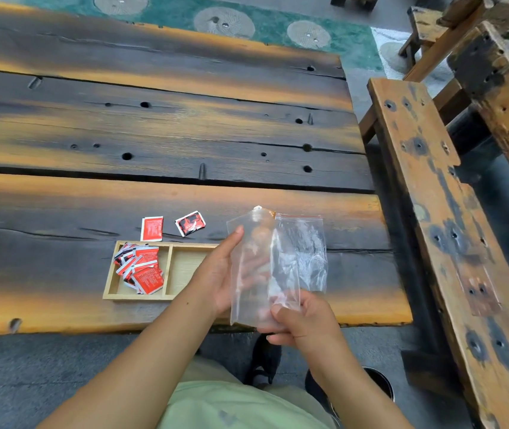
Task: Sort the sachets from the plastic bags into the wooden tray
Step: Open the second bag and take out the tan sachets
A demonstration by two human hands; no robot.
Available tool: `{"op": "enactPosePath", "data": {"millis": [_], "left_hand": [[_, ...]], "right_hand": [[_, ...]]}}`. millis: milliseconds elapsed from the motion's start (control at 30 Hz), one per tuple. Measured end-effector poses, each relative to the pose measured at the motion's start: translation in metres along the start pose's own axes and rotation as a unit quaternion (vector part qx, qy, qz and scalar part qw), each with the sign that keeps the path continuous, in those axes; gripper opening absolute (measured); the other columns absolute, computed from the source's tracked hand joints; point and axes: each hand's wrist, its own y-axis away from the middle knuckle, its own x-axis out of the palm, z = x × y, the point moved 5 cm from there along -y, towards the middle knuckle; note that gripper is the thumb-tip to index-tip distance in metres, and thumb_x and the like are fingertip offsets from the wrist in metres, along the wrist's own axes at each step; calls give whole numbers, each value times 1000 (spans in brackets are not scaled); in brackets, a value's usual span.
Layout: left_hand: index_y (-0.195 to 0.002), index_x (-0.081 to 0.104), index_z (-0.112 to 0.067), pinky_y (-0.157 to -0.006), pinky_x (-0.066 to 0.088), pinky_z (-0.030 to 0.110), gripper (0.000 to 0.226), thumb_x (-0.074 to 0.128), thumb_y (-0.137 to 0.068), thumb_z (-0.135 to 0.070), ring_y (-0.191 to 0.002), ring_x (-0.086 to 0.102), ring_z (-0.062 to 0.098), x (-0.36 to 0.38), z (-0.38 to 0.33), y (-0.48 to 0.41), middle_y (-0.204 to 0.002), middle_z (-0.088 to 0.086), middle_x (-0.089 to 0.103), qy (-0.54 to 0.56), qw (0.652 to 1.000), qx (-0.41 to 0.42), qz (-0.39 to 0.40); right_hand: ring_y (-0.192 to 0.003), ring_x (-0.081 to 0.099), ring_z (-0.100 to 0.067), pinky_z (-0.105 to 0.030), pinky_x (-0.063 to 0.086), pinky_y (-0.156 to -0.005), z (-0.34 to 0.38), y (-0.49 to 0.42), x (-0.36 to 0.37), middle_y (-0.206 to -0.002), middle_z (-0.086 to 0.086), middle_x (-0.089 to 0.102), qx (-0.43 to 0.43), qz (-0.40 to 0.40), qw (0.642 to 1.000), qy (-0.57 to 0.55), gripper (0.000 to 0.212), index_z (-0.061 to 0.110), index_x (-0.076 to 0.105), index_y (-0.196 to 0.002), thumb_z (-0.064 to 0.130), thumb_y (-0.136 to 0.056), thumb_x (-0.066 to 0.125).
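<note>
The left hand [222,274] holds the front bag [248,274] upright over the near edge of the bench [185,134], thumb on its face and straight fingers showing through from behind. The right hand [304,323] pinches the bottom ends of this bag and of the zip bag [302,249] just behind it. Both bags look empty, though creases and glare make that uncertain.

The step in hand seems to be checking the bags. To do it well, I would separate the two and run the fingers down each to feel for a stuck sachet. Each bag's mouth should then be tipped over the tray [171,267], not over the floor.

The tray's left compartment holds a loose heap of red sachets [143,267]. The next compartment looks bare where it shows, but the left hand hides its right part. Two loose sachets lie on the bench just beyond the tray, a red one [152,229] and a black one [190,223], and they are not yet sorted.
</note>
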Motion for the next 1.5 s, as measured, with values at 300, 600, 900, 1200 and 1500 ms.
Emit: {"op": "enactPosePath", "data": {"millis": [300,600,900,1200,1500], "left_hand": [[-125,60,-8,-83,59,47,58,74,-69,-7,-100,72,29,43,3,-14,-117,17,71,-78,994,64,35],[-111,62,-3,-79,59,38,25,50,-94,10,-94,73,24,65,19,-69,-115,18,72,-169,983,77,-1],[-100,63,-8,-67,61,35,27,52,-87,13,-93,72,28,63,20,-128,-106,18,72,-336,916,149,-163],[-117,51,-9,-73,47,40,30,62,-91,-20,-93,62,37,69,19,-153,-101,15,64,-760,581,195,-215],[-122,39,-8,-64,43,41,39,54,-86,-1,-85,60,38,69,32,-171,-94,16,62,-725,620,164,-252]], "right_hand": [[-82,72,-15,-33,56,-76,12,-35,-57,-90,-4,76,-77,-11,997,4,11,10,70,-100,18,-93,66],[-63,59,-20,-23,51,-58,9,-114,-121,-64,-5,61,-65,-43,995,-60,11,4,59,-83,3,-93,63],[-71,59,-19,-34,50,-70,-14,-180,-151,-75,-5,65,-41,-130,984,116,16,13,60,-73,11,-86,69],[-78,53,-23,-32,32,-55,-25,-203,-155,-84,-3,56,-60,-143,931,331,27,18,44,-75,25,-88,67],[-72,64,-23,-40,57,-63,-29,-221,-155,-85,0,60,-23,-155,962,221,19,17,48,-101,18,-89,64]]}}
